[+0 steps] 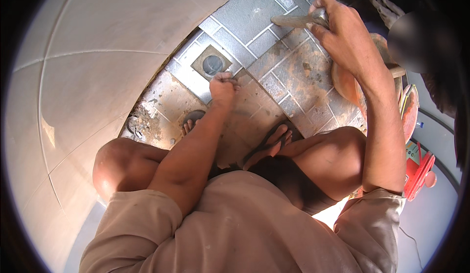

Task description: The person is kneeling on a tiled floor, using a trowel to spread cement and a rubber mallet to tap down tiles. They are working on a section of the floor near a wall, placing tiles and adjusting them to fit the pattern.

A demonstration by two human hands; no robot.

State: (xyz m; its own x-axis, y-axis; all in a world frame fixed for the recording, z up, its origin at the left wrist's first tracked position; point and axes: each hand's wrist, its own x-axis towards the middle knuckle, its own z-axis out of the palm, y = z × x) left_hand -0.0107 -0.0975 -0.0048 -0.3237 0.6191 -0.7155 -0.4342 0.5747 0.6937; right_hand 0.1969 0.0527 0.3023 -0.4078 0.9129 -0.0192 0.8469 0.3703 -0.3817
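My right hand (333,26) is raised at the upper right, its fingers closed round the metal head of what looks like a hammer. The brown handle (293,21) of this hammer points left, above the floor tiles. Low over the floor, my left hand (224,84) has its fingers curled in, beside the lower right edge of a square floor drain (212,65) with a round grey middle. Whatever the left fingers hold, if anything, is hidden. Around the drain lies grey patterned tile (240,21) with pale lines.
A smooth light wall (98,48) rises on the left. Mud and debris (152,109) lie along its foot. My sandalled feet (271,146) rest on dirty tiles. To the right are an orange-stained basin (345,84), a red plastic object (418,175) and a work glove (388,11).
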